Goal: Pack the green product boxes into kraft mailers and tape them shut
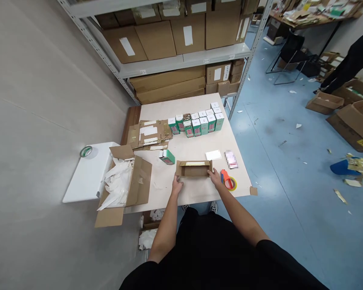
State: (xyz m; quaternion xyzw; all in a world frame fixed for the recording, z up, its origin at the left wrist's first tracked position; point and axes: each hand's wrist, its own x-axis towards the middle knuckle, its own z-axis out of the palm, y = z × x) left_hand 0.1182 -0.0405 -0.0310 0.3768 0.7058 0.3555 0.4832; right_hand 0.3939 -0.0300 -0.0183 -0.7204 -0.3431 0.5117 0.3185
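Note:
A small open cardboard box (195, 171) is at the front of the table, its long side facing me. My left hand (177, 184) grips its left end near the bottom corner, fingers partly hidden by the board. At the right end, my right hand (214, 177) is closed on the box's edge. Just right of that hand are an orange-red tape dispenser (226, 176) and a roll of yellow tape (234, 185). A single green-and-white carton (168, 157) stands behind and left of the box. Behind the box is a white card (213, 155).
Several green-and-white cartons (204, 125) stand in rows at the back of the table (199, 146). Flattened cardboard (157, 132) lies beside them. An open carton of white packing material (144, 181) occupies the left edge. Shelving (184, 61) rises behind; another person's legs (347, 60) show far right.

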